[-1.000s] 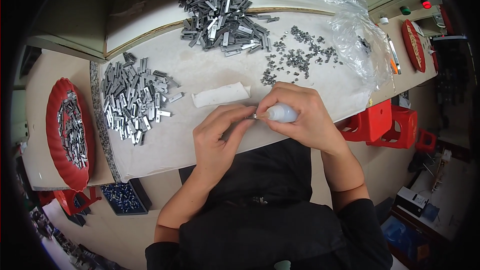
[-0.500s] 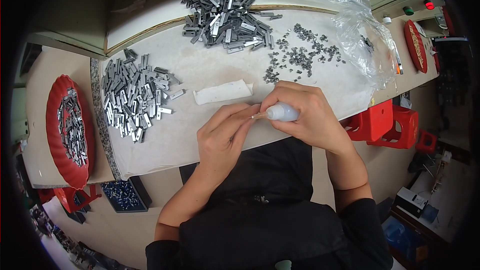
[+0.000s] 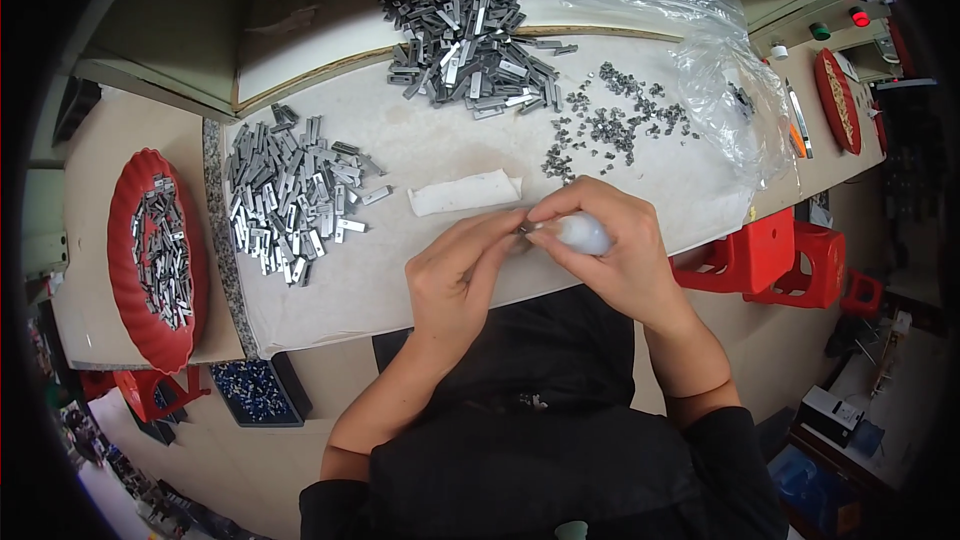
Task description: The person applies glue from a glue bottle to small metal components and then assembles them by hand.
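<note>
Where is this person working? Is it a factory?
Probably a small workshop or factory bench for putting parts together. The table holds heaps of grey metal strips and tiny metal clips, a red tray holds more strips, and the right hand grips a small white tool.

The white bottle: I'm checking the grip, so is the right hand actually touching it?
Touching. The head view shows the right hand with its fingers wrapped over the white bottle, no gap between them.

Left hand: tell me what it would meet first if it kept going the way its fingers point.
The left hand points up-right at the right hand, which holds a small white object. Their fingertips already seem to meet there, so that hand comes first.
</note>
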Demonstrator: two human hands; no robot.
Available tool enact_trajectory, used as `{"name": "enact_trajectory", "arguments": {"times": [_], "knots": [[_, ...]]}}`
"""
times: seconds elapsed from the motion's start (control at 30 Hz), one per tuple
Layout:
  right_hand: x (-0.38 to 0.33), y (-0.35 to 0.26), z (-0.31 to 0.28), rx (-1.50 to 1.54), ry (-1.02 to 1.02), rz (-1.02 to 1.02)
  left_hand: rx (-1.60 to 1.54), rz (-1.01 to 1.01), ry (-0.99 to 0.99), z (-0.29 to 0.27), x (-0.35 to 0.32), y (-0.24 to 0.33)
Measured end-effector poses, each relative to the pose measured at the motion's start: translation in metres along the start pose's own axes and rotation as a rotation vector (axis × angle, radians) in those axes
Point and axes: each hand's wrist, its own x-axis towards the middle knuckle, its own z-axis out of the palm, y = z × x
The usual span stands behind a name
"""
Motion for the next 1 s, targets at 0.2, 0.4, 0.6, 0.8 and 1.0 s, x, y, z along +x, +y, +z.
{"name": "enact_trajectory", "arguments": {"times": [0.2, 0.4, 0.6, 0.8, 1.0], "knots": [[-0.011, 0.002, 0.013, 0.441, 0.05, 0.389, -0.247, -0.158, -0.051, -0.007, 0.001, 0.001], [-0.011, 0.001, 0.019, 0.533, 0.078, 0.459, -0.26, -0.15, -0.05, -0.007, 0.001, 0.0], [-0.011, 0.002, 0.02, 0.536, 0.07, 0.469, -0.269, -0.123, -0.058, -0.008, 0.0, -0.001], [-0.013, 0.005, 0.021, 0.573, 0.041, 0.493, -0.267, -0.129, -0.044, -0.008, -0.001, -0.001], [-0.013, 0.004, 0.024, 0.567, 0.054, 0.51, -0.222, -0.158, -0.046, -0.009, 0.0, -0.002]]}}
